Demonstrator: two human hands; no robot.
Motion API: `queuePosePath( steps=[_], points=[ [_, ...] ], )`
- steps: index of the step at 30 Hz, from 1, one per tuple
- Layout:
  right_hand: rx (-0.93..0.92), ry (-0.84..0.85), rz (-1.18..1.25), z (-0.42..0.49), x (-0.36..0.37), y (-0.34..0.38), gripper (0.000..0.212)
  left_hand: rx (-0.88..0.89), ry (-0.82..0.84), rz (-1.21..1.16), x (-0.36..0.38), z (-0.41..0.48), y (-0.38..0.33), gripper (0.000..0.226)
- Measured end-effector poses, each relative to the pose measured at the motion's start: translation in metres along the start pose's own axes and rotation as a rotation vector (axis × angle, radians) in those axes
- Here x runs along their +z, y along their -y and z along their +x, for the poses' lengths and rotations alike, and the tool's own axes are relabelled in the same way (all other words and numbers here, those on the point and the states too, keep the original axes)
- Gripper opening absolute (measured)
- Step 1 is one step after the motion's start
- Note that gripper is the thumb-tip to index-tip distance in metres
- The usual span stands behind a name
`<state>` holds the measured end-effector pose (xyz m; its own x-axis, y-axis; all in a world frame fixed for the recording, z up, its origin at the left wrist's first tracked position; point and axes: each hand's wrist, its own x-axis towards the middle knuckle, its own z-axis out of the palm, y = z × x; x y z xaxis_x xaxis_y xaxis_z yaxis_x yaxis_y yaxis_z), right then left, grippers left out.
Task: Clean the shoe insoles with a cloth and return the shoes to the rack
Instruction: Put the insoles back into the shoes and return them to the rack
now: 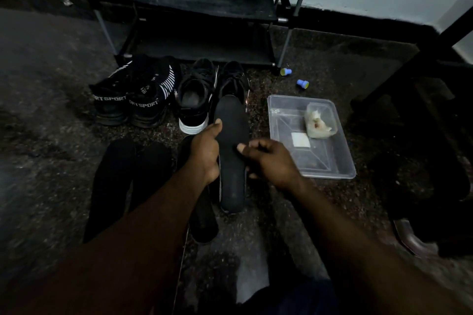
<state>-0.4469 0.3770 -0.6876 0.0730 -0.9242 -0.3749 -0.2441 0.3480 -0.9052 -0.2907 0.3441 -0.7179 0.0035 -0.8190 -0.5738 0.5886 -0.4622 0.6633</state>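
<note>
We hold the black insole (234,123) at mid-length. The left hand (206,153) clasps one long edge with the thumb on top, and the right hand (268,161) pinches the opposite edge. Both ends project beyond the grip. We judge it light, thin and floppy, so two-edge support prevents sagging.

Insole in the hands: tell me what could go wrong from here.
1. The cloth lies in the clear tray while both the left hand and right hand hold the insole; it may go back unwiped.
2. Other insoles lie loose on the dark floor; pairs could get mixed.
</note>
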Motion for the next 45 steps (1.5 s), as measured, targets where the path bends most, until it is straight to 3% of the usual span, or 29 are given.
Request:
queuePosePath(
  steps=[2,4,7,9,10,15,21,24,28,31,36,40,43,45],
  points=[
    [0.006,-0.018,0.05,-0.007,0.009,-0.007,0.025,0.058,-0.027,0.006,-0.002,-0.009,-0.006,0.043],
    [0.014,-0.045,0.139,-0.015,0.013,-0.01,0.02,0.075,-0.045,0.117,-0.007,-0.02,-0.011,0.05],
    [0.029,-0.088,0.238,-0.026,0.017,-0.01,0.009,0.128,-0.23,0.663,-0.024,-0.039,-0.014,0.071],
    [0.044,-0.118,0.261,-0.031,0.017,-0.011,0.009,0.212,-0.41,1.154,-0.041,-0.049,-0.01,0.062],
    [0.053,-0.131,0.264,-0.033,0.017,-0.012,0.01,0.219,-0.471,1.289,-0.049,-0.054,-0.006,0.052],
    [0.117,-0.182,0.239,-0.039,0.02,-0.025,0.015,0.108,-0.554,1.468,-0.07,-0.078,0.011,0.065],
    [0.152,-0.186,0.224,-0.045,0.026,-0.038,0.022,0.162,-0.584,1.438,-0.076,-0.08,0.022,0.061],
    [0.153,-0.186,0.251,-0.047,0.029,-0.041,0.015,0.145,-0.617,1.352,-0.078,-0.077,0.021,0.058],
    [0.126,-0.21,0.317,-0.051,0.029,-0.038,0.01,0.14,-0.588,1.169,-0.082,-0.077,0.023,0.035],
    [0.1,-0.209,0.362,-0.052,0.03,-0.033,0.013,0.242,-0.597,0.962,-0.077,-0.087,0.025,0.024],
    [0.038,-0.231,0.362,-0.05,0.033,-0.014,0.007,0.385,-0.499,0.698,-0.05,-0.094,0.005,0.018],
    [-0.028,-0.393,0.264,-0.047,0.033,0.004,0.019,0.213,-0.278,0.354,-0.028,-0.091,-0.024,0.025],
    [-0.084,-0.494,0.161,-0.041,0.025,0.022,0.007,0.134,-0.096,0.309,-0.014,-0.092,-0.046,0.042],
    [-0.104,-0.496,0.151,-0.035,0.02,0.037,0.009,0.162,-0.058,0.329,-0.004,-0.092,-0.059,0.038]
  ],
)
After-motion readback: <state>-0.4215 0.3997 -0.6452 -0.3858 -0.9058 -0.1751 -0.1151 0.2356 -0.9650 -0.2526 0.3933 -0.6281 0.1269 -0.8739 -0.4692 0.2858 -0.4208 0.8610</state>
